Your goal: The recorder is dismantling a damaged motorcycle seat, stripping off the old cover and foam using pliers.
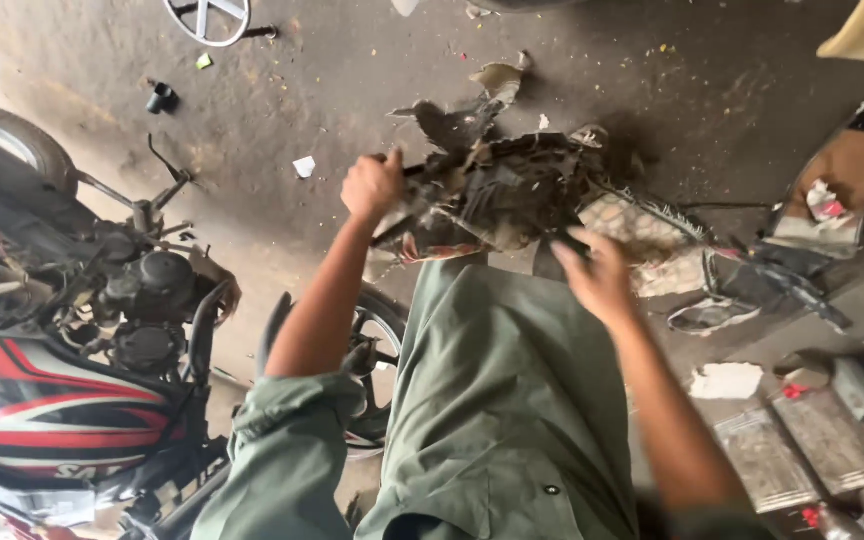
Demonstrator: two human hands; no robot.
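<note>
Motorcycle with a red, black and white tank fills the left edge, its handlebar and black engine parts bare, one tyre curving off at the upper left. Beyond it a concrete floor carries scattered scraps, a small black cap and, at the top edge, part of a white spoked wheel. The left hand is clenched in a fist around the edge of a dirty, tattered rag bundle, which hangs in the air in front of the person's green shirt, above the floor. The bundle is dark, mottled and frayed, with torn ends sticking up. The right hand is blurred; its fingers look spread fairly wide and press against the bundle's lower right side, though the exact grip cannot be told. Further right lie a pale patterned cloth, a white sandal, a crumpled white paper, and flat metal exhaust pieces near the lower right corner.
</note>
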